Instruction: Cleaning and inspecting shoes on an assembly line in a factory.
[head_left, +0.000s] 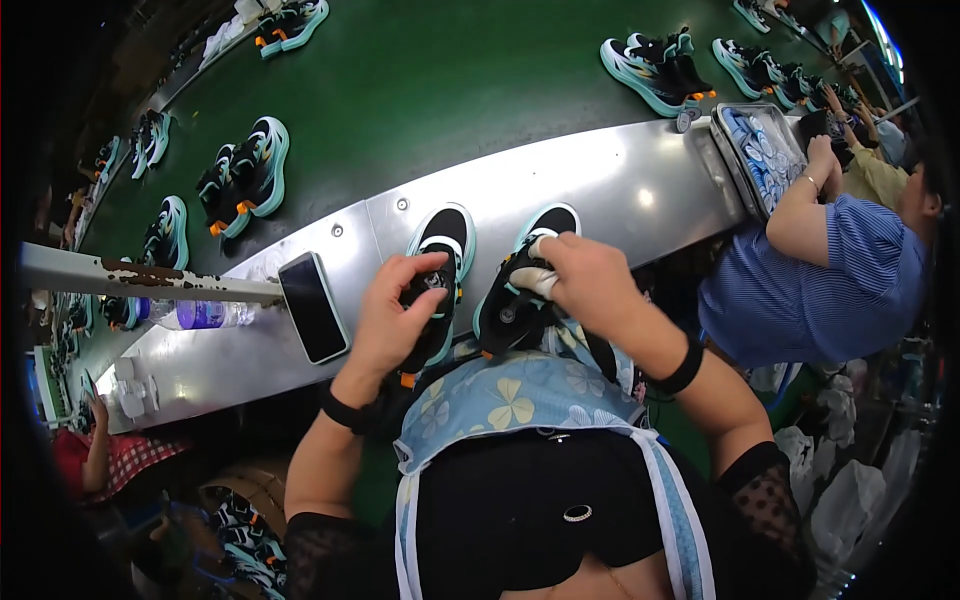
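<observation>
Your black top (520, 500) is filling the nearest ground, with your blue floral apron (510, 400) lying just beyond it. On the metal bench (580, 175) ahead, a left shoe (453, 240) and a right shoe (503, 297) are standing apart, toes pointing far. Your left hand (383, 312) is reaching over the left shoe's opening, thumb and forefinger parted in a C, nothing visibly pinched between them. Your right hand (590, 275) is sitting at the right shoe's opening, its fingers curling close in white covers (535, 272); whether they are gripping anything is not showing. Far right, a metal tray (735, 170) is holding heaped blue-and-white round pieces (762, 155). Left of your phone (313, 307), a purple-labelled clear bottle (205, 314) is hiding its contents. Near left, shoes (245, 548) are lying in or beside a cardboard box (262, 485). Near right, translucent bags (850, 500) are bunching together.
</observation>
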